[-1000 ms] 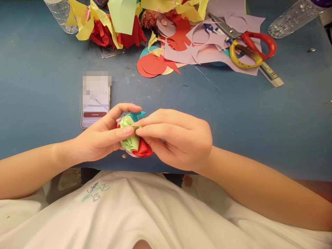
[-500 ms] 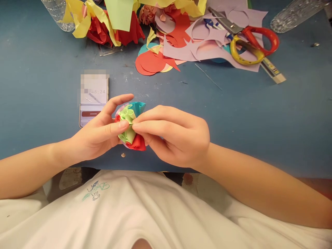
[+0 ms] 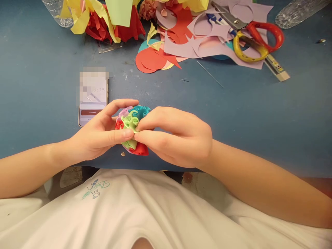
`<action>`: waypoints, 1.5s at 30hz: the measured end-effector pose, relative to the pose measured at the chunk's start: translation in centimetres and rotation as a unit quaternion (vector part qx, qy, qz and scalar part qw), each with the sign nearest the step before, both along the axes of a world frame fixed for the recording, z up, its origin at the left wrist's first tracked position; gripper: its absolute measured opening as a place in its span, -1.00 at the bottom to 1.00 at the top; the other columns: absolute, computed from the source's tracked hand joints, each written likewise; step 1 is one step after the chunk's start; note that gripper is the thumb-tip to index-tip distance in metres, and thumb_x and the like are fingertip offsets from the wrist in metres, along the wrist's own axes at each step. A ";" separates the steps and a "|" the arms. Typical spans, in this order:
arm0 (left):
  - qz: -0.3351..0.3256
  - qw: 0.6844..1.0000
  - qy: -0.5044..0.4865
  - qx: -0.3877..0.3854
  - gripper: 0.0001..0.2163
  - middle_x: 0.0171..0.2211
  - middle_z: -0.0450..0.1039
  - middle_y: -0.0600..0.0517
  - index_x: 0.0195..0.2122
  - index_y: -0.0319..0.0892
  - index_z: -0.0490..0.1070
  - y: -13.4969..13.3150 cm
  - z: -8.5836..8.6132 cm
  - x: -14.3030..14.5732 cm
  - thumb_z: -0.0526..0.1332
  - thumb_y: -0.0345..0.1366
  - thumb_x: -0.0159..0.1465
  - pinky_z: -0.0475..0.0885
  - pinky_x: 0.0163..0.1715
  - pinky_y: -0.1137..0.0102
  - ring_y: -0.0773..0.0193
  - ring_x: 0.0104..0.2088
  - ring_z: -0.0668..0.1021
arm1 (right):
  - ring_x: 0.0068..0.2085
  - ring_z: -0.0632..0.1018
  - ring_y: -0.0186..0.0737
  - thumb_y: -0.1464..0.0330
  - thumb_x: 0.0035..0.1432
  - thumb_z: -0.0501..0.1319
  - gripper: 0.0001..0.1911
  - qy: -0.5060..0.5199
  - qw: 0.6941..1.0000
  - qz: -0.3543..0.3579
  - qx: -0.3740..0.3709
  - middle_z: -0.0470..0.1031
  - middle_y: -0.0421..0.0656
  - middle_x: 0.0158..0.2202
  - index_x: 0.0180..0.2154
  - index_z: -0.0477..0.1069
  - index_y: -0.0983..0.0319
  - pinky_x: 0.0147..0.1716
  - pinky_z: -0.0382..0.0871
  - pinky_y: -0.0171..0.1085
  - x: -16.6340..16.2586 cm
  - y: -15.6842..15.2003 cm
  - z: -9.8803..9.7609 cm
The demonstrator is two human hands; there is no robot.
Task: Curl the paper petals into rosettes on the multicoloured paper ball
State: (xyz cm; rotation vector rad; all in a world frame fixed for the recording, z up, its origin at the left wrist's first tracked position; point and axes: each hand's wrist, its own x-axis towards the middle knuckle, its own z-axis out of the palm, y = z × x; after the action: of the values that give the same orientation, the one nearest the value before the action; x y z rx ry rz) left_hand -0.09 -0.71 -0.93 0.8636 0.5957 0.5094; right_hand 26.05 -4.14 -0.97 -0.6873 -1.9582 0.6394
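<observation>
Head view, clock read from the ball. One multicoloured paper ball (image 3: 129,117) — just inside the six-o'clock edge of the blue table (image 3: 259,117). Left hand (image 3: 94,138): fingers clamped around it. Right hand (image 3: 178,138): fingertips pinched at its green curl (image 3: 133,121). Phone (image 3: 93,100), ten o'clock. Scissors (image 3: 241,26), two o'clock — tabletop stretching toward three.
</observation>
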 end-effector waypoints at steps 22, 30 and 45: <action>0.052 0.996 0.023 0.065 -0.28 0.24 0.89 0.10 0.52 0.39 0.74 -0.4 -0.3 0.3 0.80 -0.29 0.40 0.99 0.23 0.08 -0.16 0.25 0.95 | -0.18 0.78 -0.22 0.40 0.75 0.27 -0.73 -0.064 0.992 -0.093 0.059 0.81 -0.27 -0.14 -0.13 0.64 0.09 -0.08 0.84 -0.15 0.8 0.0 -0.1; 0.083 0.989 0.024 0.120 -0.32 0.27 0.87 0.08 0.46 0.34 0.77 -0.6 -0.6 0.3 0.83 -0.32 0.39 0.95 0.31 0.05 -0.06 0.23 0.93 | -0.07 0.87 -0.21 0.42 0.78 0.30 -0.77 -0.091 0.985 -0.047 0.137 0.91 -0.25 0.05 0.06 0.74 0.04 0.05 0.92 -0.19 2.0 0.5 -0.5; 0.102 0.978 0.030 0.178 -0.28 0.23 0.88 0.08 0.50 0.27 0.77 -0.4 -0.8 0.5 0.86 -0.30 0.37 0.87 0.26 0.23 0.03 0.20 0.89 | -0.07 0.86 -0.17 0.53 0.71 0.34 -0.78 -0.100 0.973 -0.075 0.196 0.92 -0.17 -0.01 0.08 0.71 0.11 0.02 0.91 -0.19 0.9 0.1 -0.8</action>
State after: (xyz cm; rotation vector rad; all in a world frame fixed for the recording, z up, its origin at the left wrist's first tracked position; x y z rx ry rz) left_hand 0.44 -1.16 -1.76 1.1676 0.6638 0.7951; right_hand 26.94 -4.06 -1.75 -0.6603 -2.1093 0.0830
